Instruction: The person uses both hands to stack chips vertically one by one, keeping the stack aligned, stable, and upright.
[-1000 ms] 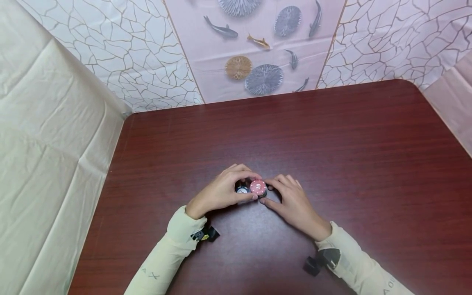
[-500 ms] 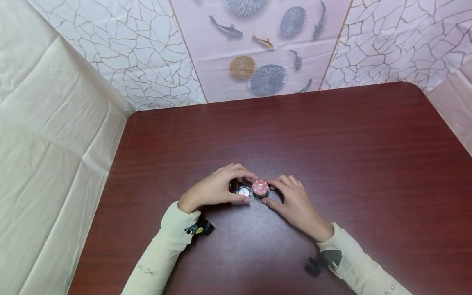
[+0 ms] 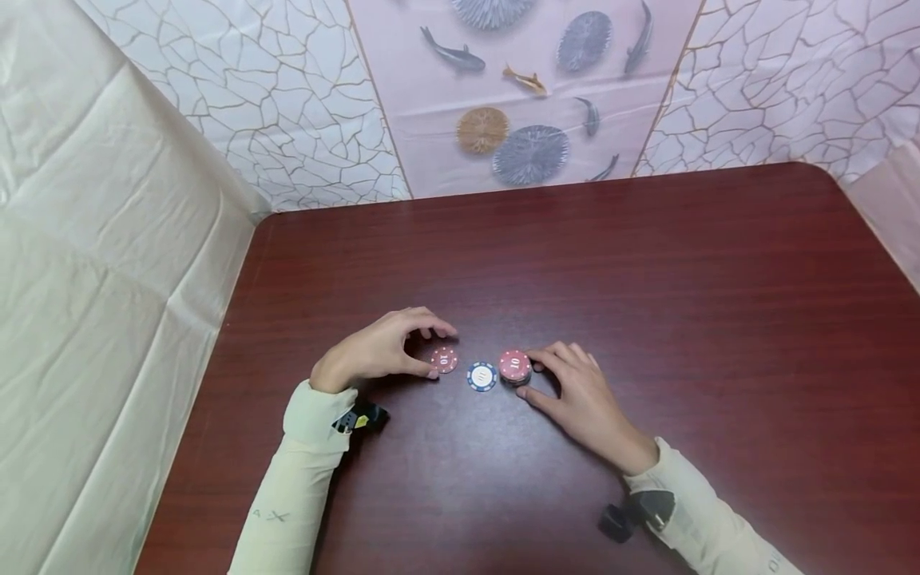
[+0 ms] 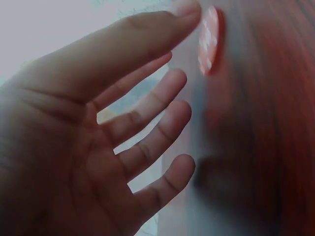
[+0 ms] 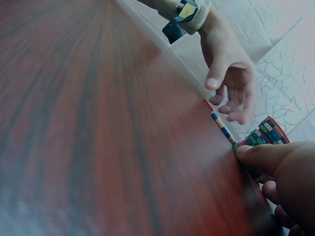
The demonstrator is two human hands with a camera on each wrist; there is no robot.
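Observation:
A stack of poker chips (image 3: pixel 514 366) with a red 10 chip on top stands on the table. My right hand (image 3: pixel 578 391) holds its right side between thumb and fingers; in the right wrist view the thumb touches the stack's (image 5: pixel 268 132) lower part. Left of the stack lies a single blue-and-white poker chip (image 3: pixel 481 376). Farther left a red 10 poker chip (image 3: pixel 444 359) lies flat, apart from the blue one. My left hand (image 3: pixel 381 347) hovers around that red chip with fingers relaxed and spread. Its thumb tip is beside the red chip (image 4: pixel 209 42) in the left wrist view.
The dark red wooden table (image 3: pixel 611 263) has rounded far corners. A patterned cloth (image 3: pixel 532 96) hangs behind it, and a pale cloth (image 3: pixel 93 303) hangs along the left side. A dark camera (image 3: pixel 366 415) is strapped to the left wrist.
My left hand has moved left, away from the stack, and its fingers have spread. The blue chip is now fully uncovered, and a red chip shows farther left. The right hand stays at the stack.

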